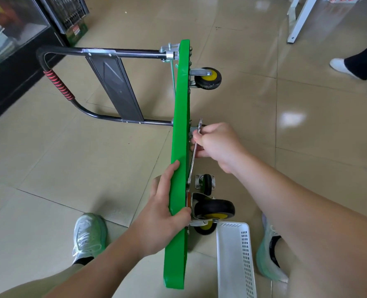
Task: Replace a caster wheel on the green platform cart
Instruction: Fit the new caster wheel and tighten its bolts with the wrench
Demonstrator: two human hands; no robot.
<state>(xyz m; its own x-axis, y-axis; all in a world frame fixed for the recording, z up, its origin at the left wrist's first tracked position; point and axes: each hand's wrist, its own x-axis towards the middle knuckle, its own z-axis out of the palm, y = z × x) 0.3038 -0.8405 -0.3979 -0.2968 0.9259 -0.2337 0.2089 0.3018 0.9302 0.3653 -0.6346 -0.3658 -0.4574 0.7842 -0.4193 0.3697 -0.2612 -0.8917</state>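
Observation:
The green platform cart (180, 117) stands on its side edge, its wheels pointing right and its black handle (57, 82) lying to the left. My left hand (165, 209) grips the deck's upper edge near me. My right hand (217, 145) holds a silver wrench (193, 157) against the underside, at the mount of a caster that my hand mostly hides. Black casters with yellow hubs show at the far end (208, 78) and the near end (214, 209). A loose caster (206, 182) with a metal plate lies on the floor below the wrench.
A white perforated basket (235, 261) sits on the tiled floor at the lower right, between my shoes. A glass-fronted black cabinet (17, 39) stands at the upper left. Another person's leg and white shoe (341, 65) are at the right, beside a white table leg (298, 20).

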